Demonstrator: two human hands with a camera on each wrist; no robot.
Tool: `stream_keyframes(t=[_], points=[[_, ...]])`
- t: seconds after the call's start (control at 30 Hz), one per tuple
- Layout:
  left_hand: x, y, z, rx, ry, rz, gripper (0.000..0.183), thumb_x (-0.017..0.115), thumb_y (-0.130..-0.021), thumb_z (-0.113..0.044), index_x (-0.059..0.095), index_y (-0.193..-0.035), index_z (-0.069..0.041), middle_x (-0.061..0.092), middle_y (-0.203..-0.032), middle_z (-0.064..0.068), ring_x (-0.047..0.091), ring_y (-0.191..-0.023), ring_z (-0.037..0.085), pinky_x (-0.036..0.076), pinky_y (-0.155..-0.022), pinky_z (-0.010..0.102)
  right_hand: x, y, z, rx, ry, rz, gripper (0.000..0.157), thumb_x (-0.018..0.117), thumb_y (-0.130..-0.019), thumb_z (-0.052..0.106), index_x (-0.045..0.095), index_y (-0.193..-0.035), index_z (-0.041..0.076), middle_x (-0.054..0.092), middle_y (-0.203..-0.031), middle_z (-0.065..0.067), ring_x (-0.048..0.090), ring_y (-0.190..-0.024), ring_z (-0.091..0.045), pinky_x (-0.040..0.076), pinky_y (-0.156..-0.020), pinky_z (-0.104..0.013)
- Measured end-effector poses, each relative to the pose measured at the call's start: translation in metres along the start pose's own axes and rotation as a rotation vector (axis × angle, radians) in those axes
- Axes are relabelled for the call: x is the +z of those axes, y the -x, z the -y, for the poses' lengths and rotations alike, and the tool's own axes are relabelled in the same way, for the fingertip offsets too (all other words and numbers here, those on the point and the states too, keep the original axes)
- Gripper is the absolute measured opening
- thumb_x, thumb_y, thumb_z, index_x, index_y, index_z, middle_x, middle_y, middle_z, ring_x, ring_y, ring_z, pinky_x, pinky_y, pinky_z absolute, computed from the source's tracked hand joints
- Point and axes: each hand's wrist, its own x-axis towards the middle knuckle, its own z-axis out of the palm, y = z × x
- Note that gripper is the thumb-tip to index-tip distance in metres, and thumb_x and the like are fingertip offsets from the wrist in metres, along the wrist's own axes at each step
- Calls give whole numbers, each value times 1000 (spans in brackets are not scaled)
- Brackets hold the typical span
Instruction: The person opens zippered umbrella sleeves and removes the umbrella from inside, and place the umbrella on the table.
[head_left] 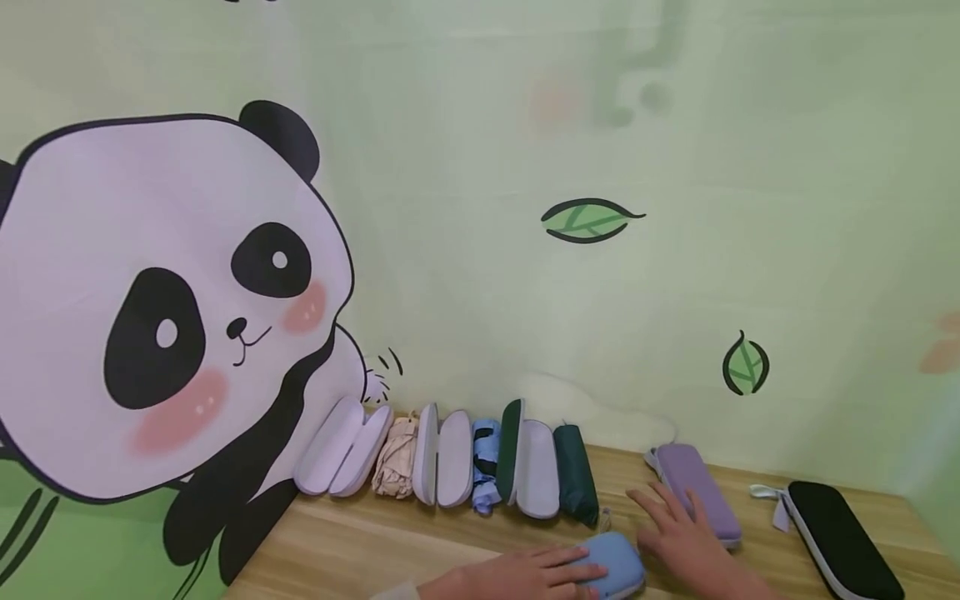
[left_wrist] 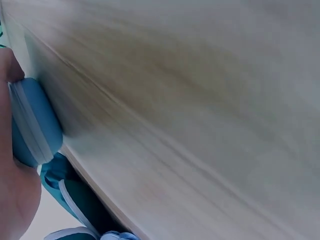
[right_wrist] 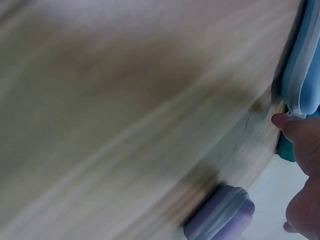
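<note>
A light blue zip case (head_left: 618, 562) lies on the wooden table near the bottom of the head view. My left hand (head_left: 517, 575) grips it, fingers across its top; the thumb is hidden there. In the left wrist view the case (left_wrist: 37, 120) sits between parts of that hand. My right hand (head_left: 686, 542) is just right of the case, fingers spread. In the right wrist view its thumb is by the zipper end of the blue case (right_wrist: 302, 75); whether it touches the zipper pull, I cannot tell. Behind that hand lies a closed purple zip case (head_left: 697, 487).
Along the wall stand open lilac (head_left: 330, 450), grey (head_left: 453, 458) and green (head_left: 512, 454) cases. Between and beside them are beige (head_left: 395, 458), blue (head_left: 486, 458) and dark green (head_left: 576, 475) folded fabric bundles like compact umbrellas. A black case (head_left: 843, 537) lies right.
</note>
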Motion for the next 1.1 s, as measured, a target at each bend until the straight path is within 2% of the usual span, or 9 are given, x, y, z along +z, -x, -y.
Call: stream_keyframes(t=[0.03, 0.2, 0.37, 0.47, 0.6, 0.7, 0.8, 0.97, 1.1], points=[[-1, -1, -1, -20, -21, 7, 70, 49, -107, -38, 18, -163, -10, 10, -171, 7, 5, -157, 25, 8, -122, 28, -1, 2, 1, 34, -25, 25, 15, 79, -84, 15, 73, -88, 28, 48, -148, -15, 32, -136, -49, 29, -91, -83], [-3, -5, -6, -123, 7, 30, 69, 47, -108, -42, 20, -163, -12, 10, -171, 4, 6, -157, 25, 14, -122, 28, -1, 6, 6, 186, -144, 102, 13, 74, -89, 18, 71, -87, 30, 38, -156, -21, 21, -142, -54, 18, -95, -86], [1, -9, -11, -201, 26, 30, 66, 45, -107, -46, 26, -162, -14, 12, -171, 4, 11, -156, 26, 22, -121, 31, 1, 5, 13, 263, -220, 143, 12, 74, -88, 17, 71, -87, 29, 31, -159, -24, 14, -142, -59, 10, -96, -88], [6, -10, -16, -254, 63, 10, 64, 43, -107, -48, 30, -161, -15, 14, -170, 4, 14, -156, 27, 27, -120, 35, 2, 6, 21, 291, -249, 166, 8, 75, -88, 23, 76, -94, 29, 31, -159, -24, 13, -142, -61, 9, -95, -89], [13, -16, -24, -362, 18, 3, 65, 39, -107, -55, 31, -161, -19, 16, -170, 0, 18, -155, 26, 32, -117, 38, 3, 4, 32, 264, -262, 123, 8, 78, -86, 28, 77, -94, 28, 38, -156, -23, 19, -140, -60, 16, -93, -89], [18, -25, -34, -464, -33, 14, 67, 32, -105, -61, 31, -161, -24, 16, -170, -4, 22, -154, 23, 36, -115, 38, 3, 3, 38, 212, -265, 91, 9, 80, -84, 23, 72, -85, 29, 41, -154, -24, 23, -138, -60, 20, -92, -88], [20, -35, -47, -551, -52, 14, 68, 27, -104, -65, 33, -160, -27, 19, -169, -7, 25, -153, 22, 39, -113, 40, 1, 3, 44, 180, -281, 107, 9, 79, -84, 20, 73, -84, 27, 39, -154, -24, 23, -138, -59, 19, -93, -87], [18, -47, -59, -637, -40, 15, 68, 23, -103, -68, 38, -158, -30, 25, -167, -9, 28, -151, 21, 41, -111, 44, -1, 3, 50, 150, -342, 172, 5, 76, -88, 26, 73, -84, 28, 36, -156, -24, 22, -140, -59, 17, -94, -88], [17, -50, -62, -673, -77, 1, 68, 23, -103, -68, 43, -155, -30, 30, -165, -9, 33, -150, 21, 43, -109, 44, -1, 3, 52, 144, -352, 157, 8, 76, -88, 27, 73, -82, 29, 37, -156, -24, 23, -140, -58, 17, -94, -88]])
